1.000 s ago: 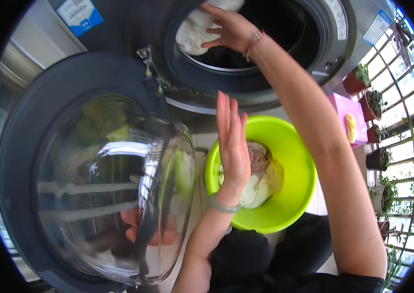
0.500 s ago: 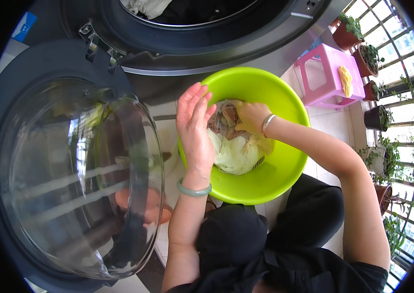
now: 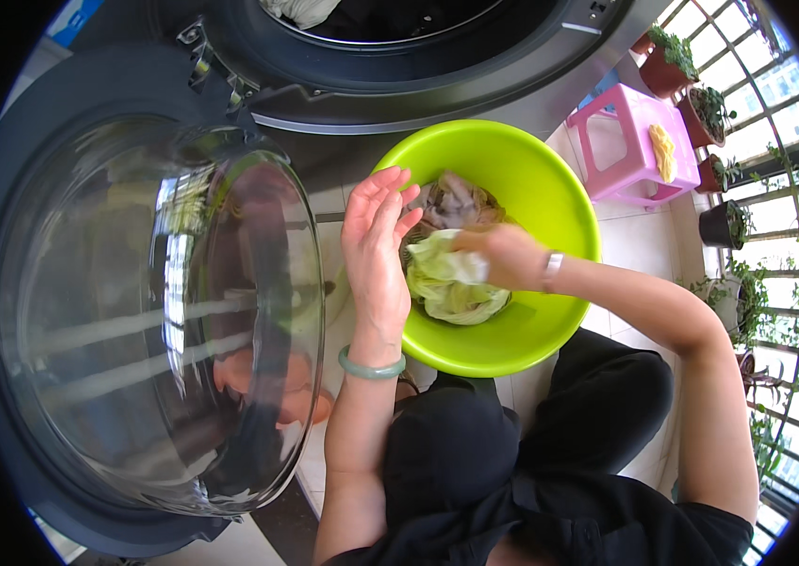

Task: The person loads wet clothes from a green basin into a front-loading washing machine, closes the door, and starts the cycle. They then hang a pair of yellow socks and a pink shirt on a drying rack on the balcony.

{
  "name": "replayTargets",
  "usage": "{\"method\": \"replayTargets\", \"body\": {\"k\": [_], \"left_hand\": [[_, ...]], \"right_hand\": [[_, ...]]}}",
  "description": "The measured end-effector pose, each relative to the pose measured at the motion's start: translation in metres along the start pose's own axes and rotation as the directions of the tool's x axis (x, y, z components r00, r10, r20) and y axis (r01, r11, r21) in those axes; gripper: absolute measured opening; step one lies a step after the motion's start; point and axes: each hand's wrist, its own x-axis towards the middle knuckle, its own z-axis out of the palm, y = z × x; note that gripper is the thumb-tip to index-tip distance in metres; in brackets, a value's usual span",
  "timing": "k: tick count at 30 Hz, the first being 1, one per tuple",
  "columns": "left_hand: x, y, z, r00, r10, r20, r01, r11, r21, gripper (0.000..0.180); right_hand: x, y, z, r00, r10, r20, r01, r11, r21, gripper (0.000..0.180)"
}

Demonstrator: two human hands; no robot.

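Note:
A lime-green basin (image 3: pixel 550 203) stands between my knees and the washing machine, with damp-looking laundry in it. My right hand (image 3: pixel 503 255) reaches in from the right, its fingers closed on a whitish cloth (image 3: pixel 446 260) that it lifts off the heap. Motion blurs the fingertips and part of the cloth. Beneath it lies a pale yellowish-white garment (image 3: pixel 461 307), and behind that a greyish-brown bundle (image 3: pixel 458 200). My left hand (image 3: pixel 380 250), a green bangle at its wrist, is raised at the basin's left rim, fingers stretched out and holding nothing.
The washing machine's round glass door (image 3: pixel 154 321) hangs open at the left. Its drum opening (image 3: pixel 399 21) holds white and dark laundry. A pink stool (image 3: pixel 621 141) with a yellow cloth (image 3: pixel 662 153) is at the right, beside potted plants (image 3: pixel 671 64) along a barred window.
My right hand has drawn back slightly toward me from the brownish bundle and now has a whitish cloth in its fingers. My left hand stays nearly in place.

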Motion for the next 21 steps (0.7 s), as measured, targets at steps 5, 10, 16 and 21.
{"method": "replayTargets", "body": {"k": [5, 10, 16, 21], "left_hand": [[0.000, -0.011, -0.010, 0.998, -0.057, 0.011, 0.054, 0.989, 0.139, 0.029], [-0.002, -0.011, 0.004, 0.944, -0.306, 0.121, 0.290, 0.948, 0.131, 0.058], [-0.019, -0.027, 0.017, 0.765, -0.332, 0.552, 0.632, 0.553, -0.543, 0.055], [-0.008, -0.021, -0.001, 0.843, -0.206, 0.496, 0.509, 0.600, -0.617, 0.050]], "right_hand": [[-0.068, -0.043, -0.115, 0.952, -0.111, -0.284, 0.217, 0.902, 0.373, 0.039], [-0.107, -0.047, -0.163, 0.743, 0.275, -0.609, 0.321, 0.652, 0.687, 0.039], [-0.079, -0.064, -0.160, 0.649, 0.446, -0.617, 0.494, 0.369, 0.787, 0.032], [-0.096, -0.021, -0.141, 0.880, 0.283, -0.382, 0.093, 0.685, 0.722, 0.078]]}}
